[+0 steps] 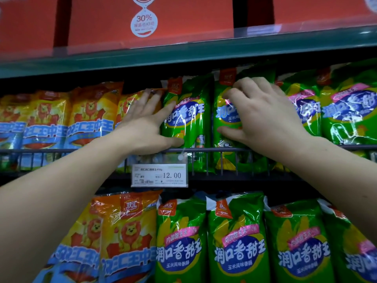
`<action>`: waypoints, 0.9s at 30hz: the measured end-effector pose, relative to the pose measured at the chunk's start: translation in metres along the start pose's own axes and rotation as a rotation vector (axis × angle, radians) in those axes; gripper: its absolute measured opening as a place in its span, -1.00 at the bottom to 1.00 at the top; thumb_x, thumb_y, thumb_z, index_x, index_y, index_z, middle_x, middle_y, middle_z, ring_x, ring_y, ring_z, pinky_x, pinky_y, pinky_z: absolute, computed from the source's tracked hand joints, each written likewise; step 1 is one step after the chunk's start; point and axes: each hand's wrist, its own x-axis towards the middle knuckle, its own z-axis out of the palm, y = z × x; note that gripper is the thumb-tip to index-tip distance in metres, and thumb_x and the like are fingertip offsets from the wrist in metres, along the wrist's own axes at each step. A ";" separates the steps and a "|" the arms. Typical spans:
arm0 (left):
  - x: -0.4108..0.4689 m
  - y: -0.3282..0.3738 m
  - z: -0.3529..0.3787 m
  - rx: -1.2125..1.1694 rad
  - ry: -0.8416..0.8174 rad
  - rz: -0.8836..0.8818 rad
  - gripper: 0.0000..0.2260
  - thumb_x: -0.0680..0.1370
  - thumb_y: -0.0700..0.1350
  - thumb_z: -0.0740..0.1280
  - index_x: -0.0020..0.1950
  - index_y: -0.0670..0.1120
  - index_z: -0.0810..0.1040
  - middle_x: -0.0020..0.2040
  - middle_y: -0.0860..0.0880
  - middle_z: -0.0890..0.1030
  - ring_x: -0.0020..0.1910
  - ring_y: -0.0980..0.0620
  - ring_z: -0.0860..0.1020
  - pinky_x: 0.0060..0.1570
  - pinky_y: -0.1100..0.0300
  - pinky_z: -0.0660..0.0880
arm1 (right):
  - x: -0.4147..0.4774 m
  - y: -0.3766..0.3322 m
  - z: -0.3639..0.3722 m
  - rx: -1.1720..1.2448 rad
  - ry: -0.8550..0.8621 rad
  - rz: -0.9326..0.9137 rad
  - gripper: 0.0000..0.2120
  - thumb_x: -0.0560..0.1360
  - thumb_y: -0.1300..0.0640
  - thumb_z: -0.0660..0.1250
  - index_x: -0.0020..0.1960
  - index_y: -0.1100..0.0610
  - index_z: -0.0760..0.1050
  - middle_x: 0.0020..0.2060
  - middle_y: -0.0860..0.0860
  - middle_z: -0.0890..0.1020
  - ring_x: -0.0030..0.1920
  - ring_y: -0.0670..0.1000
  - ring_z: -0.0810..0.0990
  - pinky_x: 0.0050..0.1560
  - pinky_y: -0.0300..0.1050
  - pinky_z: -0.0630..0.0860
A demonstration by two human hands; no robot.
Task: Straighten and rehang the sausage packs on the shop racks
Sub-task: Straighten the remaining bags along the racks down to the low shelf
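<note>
Right now my flat left hand (pixel 146 123) steadies one glossy green plastic sausage pack (pixel 189 121) on the upper grey wire rack (pixel 204 149) while my right hand (pixel 263 113) grips its green neighbour (pixel 221 116), whose slick film could, I judge, slip and topple the row.

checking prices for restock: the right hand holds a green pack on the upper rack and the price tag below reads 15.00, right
Not quite: the price tag reads 12.00, not 15.00, as the head view shows. The rest holds: the right hand holds a green pack on the upper rack.
</note>
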 end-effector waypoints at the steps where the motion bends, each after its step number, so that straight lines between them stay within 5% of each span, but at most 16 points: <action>1: 0.001 0.000 -0.001 0.004 -0.014 -0.006 -0.14 0.44 0.41 0.27 0.58 0.27 -0.14 0.61 0.00 -0.25 0.55 0.01 -0.36 0.51 -0.01 -0.27 | 0.002 -0.001 0.000 -0.011 -0.060 -0.011 -0.30 0.37 -0.29 0.41 0.33 0.16 0.47 0.25 0.18 0.50 0.30 0.26 0.42 0.34 0.20 0.32; 5: 0.005 0.002 -0.003 -0.002 -0.061 -0.009 -0.10 0.31 0.53 0.22 0.52 0.41 -0.18 0.61 0.02 -0.24 0.55 -0.04 -0.36 0.50 -0.01 -0.29 | 0.011 0.003 -0.002 -0.030 -0.335 -0.001 0.02 0.29 -0.57 0.09 0.60 -0.06 0.06 0.58 0.08 0.16 0.57 0.16 0.06 0.56 0.11 -0.11; 13: 0.010 -0.002 -0.002 0.015 -0.047 0.023 0.03 0.08 0.59 0.11 0.51 0.43 -0.16 0.62 0.08 -0.13 0.57 -0.14 -0.24 0.51 -0.07 -0.25 | 0.022 0.013 0.004 -0.122 -0.575 -0.047 0.29 -0.01 -0.64 -0.12 0.56 -0.08 -0.44 0.60 0.02 -0.24 0.59 0.18 -0.21 0.55 0.11 -0.22; 27: 0.021 0.007 0.002 0.353 0.097 0.062 0.01 0.16 0.70 0.04 0.44 0.42 -0.39 0.58 -0.08 -0.05 0.47 -0.35 0.03 0.36 -0.27 0.13 | 0.025 0.042 -0.001 0.022 -0.672 -0.202 0.17 -0.03 -0.59 0.11 0.28 -0.38 -0.63 0.58 -0.17 -0.28 0.59 0.02 -0.21 0.54 0.01 -0.17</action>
